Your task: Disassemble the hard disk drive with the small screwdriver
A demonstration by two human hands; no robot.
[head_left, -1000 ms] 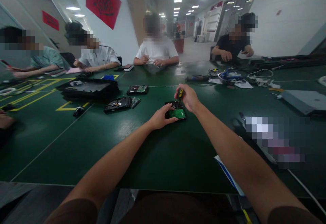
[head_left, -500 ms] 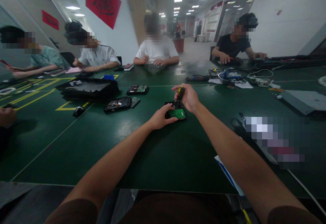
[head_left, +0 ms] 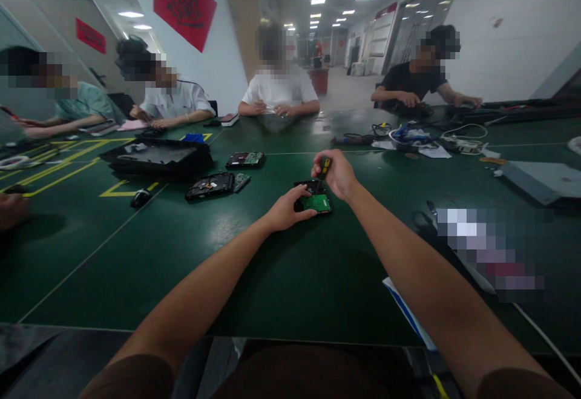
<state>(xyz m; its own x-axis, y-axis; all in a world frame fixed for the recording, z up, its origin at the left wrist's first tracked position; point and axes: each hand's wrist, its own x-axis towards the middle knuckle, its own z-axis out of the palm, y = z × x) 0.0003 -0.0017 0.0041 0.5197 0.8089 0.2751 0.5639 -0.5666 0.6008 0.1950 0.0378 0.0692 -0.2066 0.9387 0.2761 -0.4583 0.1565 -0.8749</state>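
The left hand (head_left: 285, 208) lies on the green worktop (head_left: 272, 278) and grips the near left edge of a hard drive (head_left: 316, 203), with the thumb stretched over its top. The hard drive lies flat in the middle of the worktop, in front of the person, and its green circuit board faces up. The right hand (head_left: 336, 175) is closed around a screwdriver (head_left: 324, 167) with a yellow and black handle. It holds the tool nearly upright above the far side of the drive, with the tip pointing down to the board; whether the tip touches a screw I cannot tell, it is too small. To the left, well apart from the hands, another opened drive (head_left: 209, 186) lies on the worktop, and a third drive (head_left: 246, 159) lies a little behind it. Beside these stands a black tray (head_left: 157, 158), and a small black object (head_left: 140, 198) lies near yellow floor-style markings on the worktop. On the far right side there is a heap of cables (head_left: 408, 134). Four other people sit at the far and left sides of the worktop, with their own hands near their own things.
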